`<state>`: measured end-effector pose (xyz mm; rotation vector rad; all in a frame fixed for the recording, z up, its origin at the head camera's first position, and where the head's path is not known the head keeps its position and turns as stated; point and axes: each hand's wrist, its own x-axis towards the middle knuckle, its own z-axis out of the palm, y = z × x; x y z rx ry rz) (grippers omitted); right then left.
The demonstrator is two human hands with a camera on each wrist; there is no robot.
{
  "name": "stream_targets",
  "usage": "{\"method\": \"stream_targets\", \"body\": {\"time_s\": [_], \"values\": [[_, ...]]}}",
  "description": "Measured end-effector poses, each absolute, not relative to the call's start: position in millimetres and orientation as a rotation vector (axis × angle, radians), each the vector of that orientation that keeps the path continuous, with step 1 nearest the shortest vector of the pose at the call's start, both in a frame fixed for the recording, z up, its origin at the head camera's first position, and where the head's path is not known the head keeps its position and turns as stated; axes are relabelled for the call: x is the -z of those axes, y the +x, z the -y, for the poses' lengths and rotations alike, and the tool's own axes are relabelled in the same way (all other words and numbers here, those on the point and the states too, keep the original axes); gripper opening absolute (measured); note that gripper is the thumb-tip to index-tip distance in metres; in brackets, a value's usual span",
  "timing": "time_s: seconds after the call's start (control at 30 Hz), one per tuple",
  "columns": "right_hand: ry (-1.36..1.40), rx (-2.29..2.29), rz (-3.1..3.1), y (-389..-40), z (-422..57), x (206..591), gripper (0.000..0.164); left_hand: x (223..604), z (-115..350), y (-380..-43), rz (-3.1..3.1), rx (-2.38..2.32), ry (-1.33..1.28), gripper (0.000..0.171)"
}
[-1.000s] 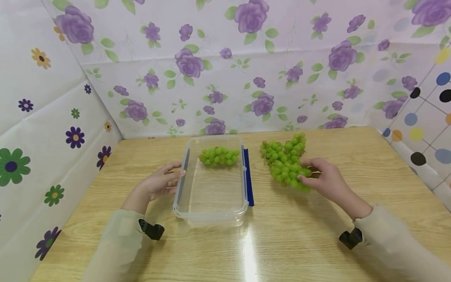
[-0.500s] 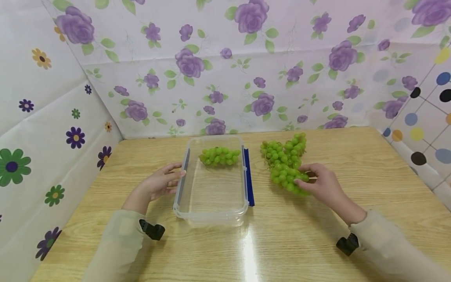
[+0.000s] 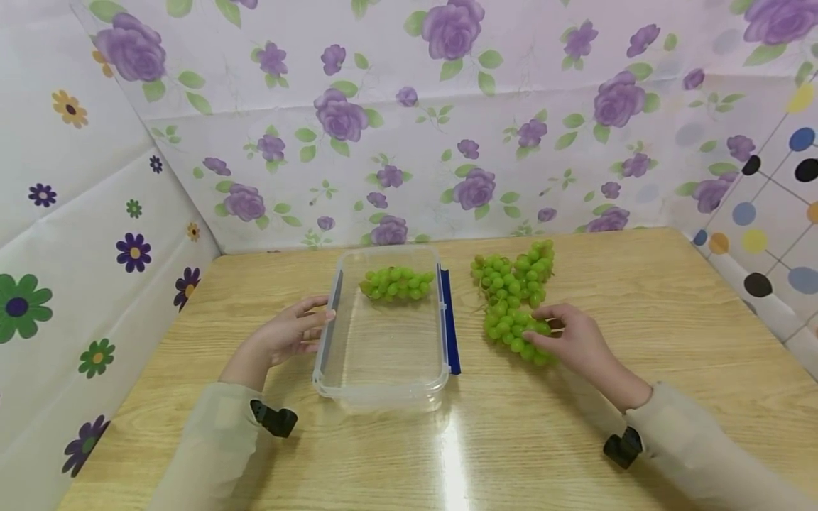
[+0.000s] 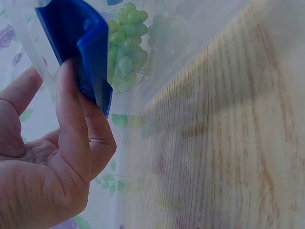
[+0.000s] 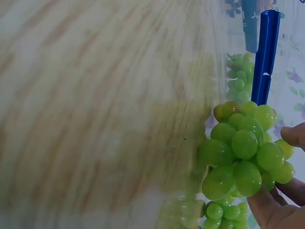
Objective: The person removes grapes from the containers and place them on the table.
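A clear plastic container (image 3: 383, 392) stands on the table, with a bunch of green grapes (image 3: 396, 284) lying at its far end. My left hand (image 3: 290, 333) holds the container's left side, thumb over the rim and fingers against the blue side latch (image 4: 90, 43). Right of the container, my right hand (image 3: 571, 344) grips the nearest bunch of green grapes (image 3: 511, 330) between thumb and fingers. In the right wrist view that bunch (image 5: 243, 148) looks slightly raised over its reflection. Behind it lie more green grapes (image 3: 535, 264), and the bunches' border is partly hidden.
The other blue latch (image 3: 451, 323) hangs outward along the container's right side, between it and the grapes. A flowered cloth wall (image 3: 409, 170) rises at the back edge of the wooden table (image 3: 537, 440), with patterned sheets on both sides.
My right hand has drawn the nearest grape bunch a little toward me and to the left, away from the grapes behind. The left hand and container stay put.
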<state>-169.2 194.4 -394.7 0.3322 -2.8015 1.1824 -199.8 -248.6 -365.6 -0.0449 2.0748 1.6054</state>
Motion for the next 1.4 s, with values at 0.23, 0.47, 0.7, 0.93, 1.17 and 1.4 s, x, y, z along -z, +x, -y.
{"method": "stream_targets", "body": {"time_s": [0.23, 0.47, 0.7, 0.93, 1.17, 1.4], "values": [[0.372, -1.195, 2.788, -172.1, -195.3, 398.9, 0.034, 366.3, 248.8, -200.3, -2.081, -1.601, -0.048, 0.071], [0.417, -1.173, 2.845, -173.2, -199.4, 403.0, 0.047, 366.5, 250.1, -200.0, -2.081, -1.599, -0.054, 0.072], [0.473, -1.190, 2.910, -173.8, -202.1, 404.9, 0.062, 366.1, 250.8, -200.0, -2.086, -1.593, -0.044, 0.072], [0.480, -1.172, 2.985, -170.9, -200.3, 402.3, 0.076, 366.3, 250.5, -201.0, -2.084, -1.593, -0.042, 0.072], [0.453, -1.216, 3.002, -169.3, -199.5, 402.6, 0.072, 365.9, 249.9, -201.0, -2.085, -1.586, -0.044, 0.072], [0.407, -1.263, 3.012, -168.8, -196.1, 401.2, 0.071, 365.1, 249.6, -200.7, -2.086, -1.583, -0.040, 0.072]]}}
